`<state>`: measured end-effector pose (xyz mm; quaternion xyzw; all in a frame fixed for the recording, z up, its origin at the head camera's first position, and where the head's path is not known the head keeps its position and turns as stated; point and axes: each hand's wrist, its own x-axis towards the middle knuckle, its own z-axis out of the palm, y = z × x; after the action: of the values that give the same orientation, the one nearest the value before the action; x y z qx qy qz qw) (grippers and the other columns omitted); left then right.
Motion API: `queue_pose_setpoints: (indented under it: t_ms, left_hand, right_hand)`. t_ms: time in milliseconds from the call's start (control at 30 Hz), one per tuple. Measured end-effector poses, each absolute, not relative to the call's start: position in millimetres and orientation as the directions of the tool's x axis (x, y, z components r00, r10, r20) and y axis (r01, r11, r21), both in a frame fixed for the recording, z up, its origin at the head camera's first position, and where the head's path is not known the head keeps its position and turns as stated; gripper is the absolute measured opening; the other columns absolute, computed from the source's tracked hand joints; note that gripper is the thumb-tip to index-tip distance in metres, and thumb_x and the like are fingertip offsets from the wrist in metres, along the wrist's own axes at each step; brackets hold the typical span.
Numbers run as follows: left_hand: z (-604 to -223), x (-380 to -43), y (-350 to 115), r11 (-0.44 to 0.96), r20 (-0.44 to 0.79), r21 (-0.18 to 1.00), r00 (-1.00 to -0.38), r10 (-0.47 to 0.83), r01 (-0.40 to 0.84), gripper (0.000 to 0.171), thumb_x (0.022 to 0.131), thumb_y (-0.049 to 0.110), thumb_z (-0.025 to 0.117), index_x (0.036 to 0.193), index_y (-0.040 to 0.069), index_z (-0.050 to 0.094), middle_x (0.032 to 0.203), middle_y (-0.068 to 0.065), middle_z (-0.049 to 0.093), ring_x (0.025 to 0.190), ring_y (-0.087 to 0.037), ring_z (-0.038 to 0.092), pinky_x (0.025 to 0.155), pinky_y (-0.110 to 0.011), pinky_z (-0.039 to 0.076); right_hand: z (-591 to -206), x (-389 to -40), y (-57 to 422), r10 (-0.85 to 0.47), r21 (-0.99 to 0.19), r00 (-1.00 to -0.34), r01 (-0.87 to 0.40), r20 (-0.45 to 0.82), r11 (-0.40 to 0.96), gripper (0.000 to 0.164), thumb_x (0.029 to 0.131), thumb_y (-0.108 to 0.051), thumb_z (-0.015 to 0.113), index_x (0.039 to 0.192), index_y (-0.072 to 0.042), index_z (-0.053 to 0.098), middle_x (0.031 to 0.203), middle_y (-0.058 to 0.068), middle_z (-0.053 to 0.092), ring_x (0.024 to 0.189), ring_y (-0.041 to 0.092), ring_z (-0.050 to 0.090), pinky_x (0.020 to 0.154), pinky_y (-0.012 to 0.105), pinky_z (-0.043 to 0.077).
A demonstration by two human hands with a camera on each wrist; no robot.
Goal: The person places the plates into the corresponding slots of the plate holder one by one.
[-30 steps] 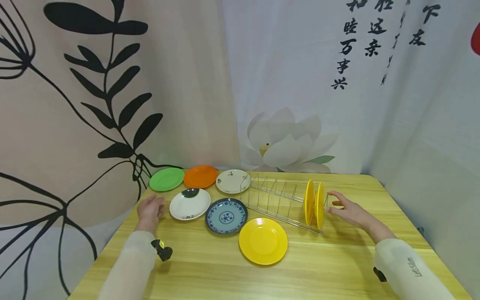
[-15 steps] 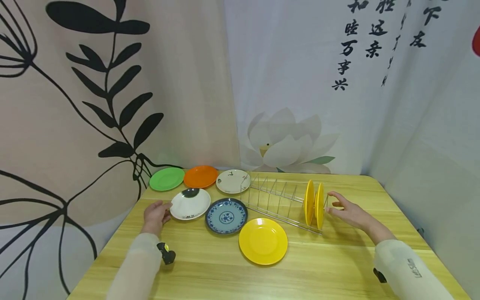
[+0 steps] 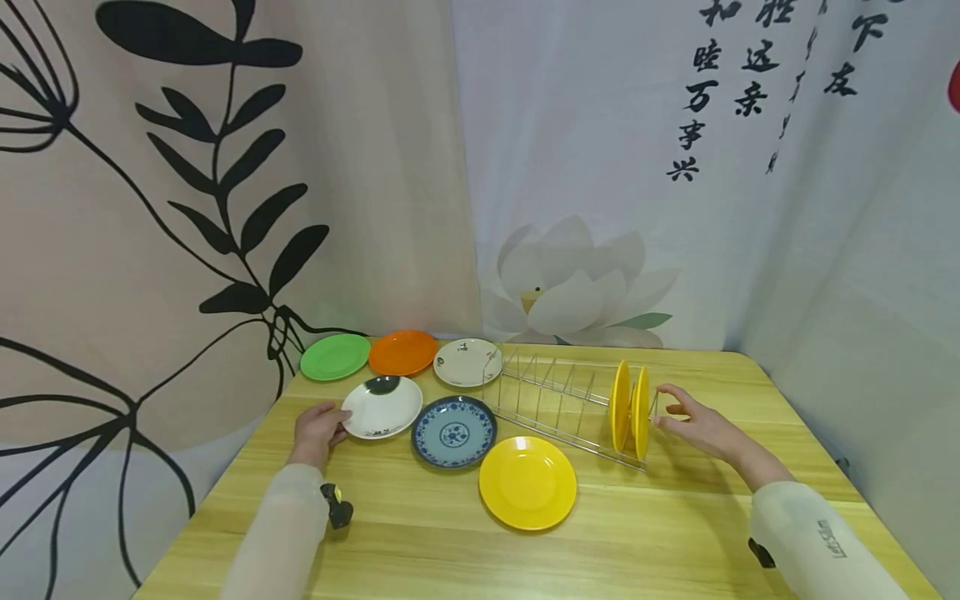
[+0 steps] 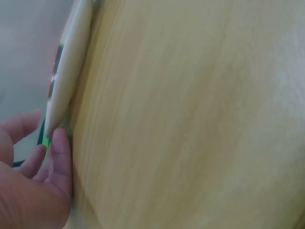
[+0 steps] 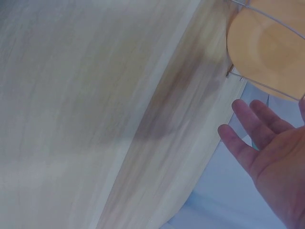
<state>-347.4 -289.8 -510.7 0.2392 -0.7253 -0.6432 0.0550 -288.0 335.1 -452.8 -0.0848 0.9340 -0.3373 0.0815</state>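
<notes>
At the left rim of a white plate (image 3: 381,410) with a dark patch, my left hand (image 3: 317,432) pinches the edge. In the left wrist view the white plate (image 4: 71,62) appears edge-on, with one digit on its patterned side and another fingertip (image 4: 59,138) against its underside. My right hand (image 3: 697,423) is at the right end of a wire dish rack (image 3: 555,429), fingers spread and loosely bent. Its thumb is close to the end wire; contact is unclear. Two yellow plates (image 3: 639,414) stand upright in the rack's right end.
A green plate (image 3: 335,357), an orange plate (image 3: 403,352) and a patterned white plate (image 3: 467,363) lie along the back of the wooden table (image 3: 637,533). A blue patterned plate (image 3: 453,432) and a flat yellow plate (image 3: 527,483) lie nearer. Printed curtains (image 3: 390,208) hang behind.
My left hand has moved right from beside the white plate to its rim, and its fingers have closed on the edge. My right hand keeps its place by the rack.
</notes>
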Motion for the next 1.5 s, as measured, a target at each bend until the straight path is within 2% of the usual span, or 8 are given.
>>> queue_pose_setpoints:
  t_ms: [133,300,400,567,833,933,1200,1500]
  left_hand:
    - [-510.1,-346.9,-284.9,0.074,-0.216,0.96,-0.886,-0.41,-0.269,0.06,0.09,0.004,0.066,0.143,-0.01,0.042,0.099,-0.013,0.059,0.073,-0.01,0.058,0.06,-0.019,0.054]
    - [-510.2,-346.7,-282.1,0.072,-0.224,0.959,-0.886,-0.405,-0.276,0.058,0.089,-0.002,0.062,0.143,-0.01,0.043,0.126,-0.026,0.053,0.071,-0.008,0.058,0.061,-0.018,0.054]
    - [-509.9,-346.5,-282.1,0.079,-0.225,0.957,-0.887,-0.404,-0.278,0.055,0.088,-0.006,0.061,0.141,-0.01,0.046,0.135,-0.029,0.049,0.07,-0.007,0.058,0.062,-0.017,0.054]
    - [-508.3,-346.3,-281.7,0.079,-0.222,0.957,-0.884,-0.411,-0.278,0.049,0.088,-0.006,0.059,0.137,-0.011,0.051,0.133,-0.029,0.052,0.074,-0.008,0.058,0.062,-0.018,0.054]
    - [-505.7,-346.0,-283.7,-0.002,-0.237,0.967,-0.898,-0.372,-0.255,0.053,0.086,-0.009,0.052,0.138,-0.015,0.046,0.138,-0.035,0.048,0.078,-0.011,0.063,0.065,-0.019,0.056]
    - [-505.2,-346.6,-287.4,0.001,-0.24,0.966,-0.901,-0.362,-0.258,0.054,0.085,-0.008,0.053,0.138,-0.014,0.046,0.132,-0.032,0.052,0.078,-0.01,0.06,0.065,-0.02,0.055]
    - [-502.6,-341.2,-298.5,0.046,-0.275,0.951,-0.904,-0.328,-0.306,0.056,0.088,-0.002,0.049,0.142,-0.013,0.039,0.12,-0.022,0.052,0.083,-0.013,0.058,0.067,-0.021,0.055]
    - [-495.7,-333.3,-304.6,-0.014,-0.28,0.958,-0.928,-0.246,-0.285,0.059,0.088,-0.004,0.045,0.143,-0.017,0.028,0.123,-0.026,0.048,0.08,-0.013,0.06,0.073,-0.025,0.057]
  right_hand:
    - [-452.2,-285.7,335.7,-0.208,-0.639,-0.974,-0.102,-0.093,0.763,0.077,0.098,-0.052,0.054,0.155,-0.013,0.02,0.143,0.039,0.039,0.122,0.055,0.049,0.09,0.064,0.048]
    - [-452.0,-284.2,336.7,-0.208,-0.642,-0.973,-0.098,-0.098,0.761,0.077,0.098,-0.051,0.054,0.155,-0.012,0.019,0.143,0.039,0.039,0.122,0.055,0.048,0.09,0.063,0.048]
    - [-452.8,-285.0,336.9,-0.209,-0.646,-0.973,-0.098,-0.097,0.757,0.077,0.098,-0.05,0.054,0.155,-0.012,0.019,0.143,0.039,0.039,0.122,0.055,0.048,0.09,0.063,0.048]
    - [-453.7,-286.6,336.9,-0.211,-0.646,-0.973,-0.101,-0.095,0.756,0.075,0.099,-0.046,0.054,0.156,-0.012,0.018,0.143,0.04,0.038,0.122,0.056,0.048,0.09,0.064,0.047]
    - [-453.6,-285.9,336.4,-0.212,-0.653,-0.972,-0.098,-0.097,0.751,0.075,0.099,-0.047,0.054,0.156,-0.013,0.018,0.143,0.04,0.038,0.123,0.056,0.047,0.09,0.065,0.047]
    - [-453.4,-285.7,335.9,-0.211,-0.657,-0.972,-0.092,-0.104,0.748,0.076,0.099,-0.048,0.054,0.156,-0.013,0.017,0.144,0.039,0.038,0.123,0.056,0.047,0.09,0.064,0.047]
    - [-451.5,-285.7,333.8,-0.217,-0.648,-0.971,-0.104,-0.096,0.754,0.074,0.1,-0.045,0.053,0.156,-0.012,0.017,0.143,0.04,0.038,0.123,0.056,0.046,0.09,0.065,0.047]
    - [-451.5,-286.7,333.1,-0.218,-0.656,-0.971,-0.102,-0.097,0.748,0.076,0.099,-0.047,0.053,0.156,-0.012,0.017,0.143,0.04,0.038,0.124,0.056,0.046,0.091,0.065,0.046]
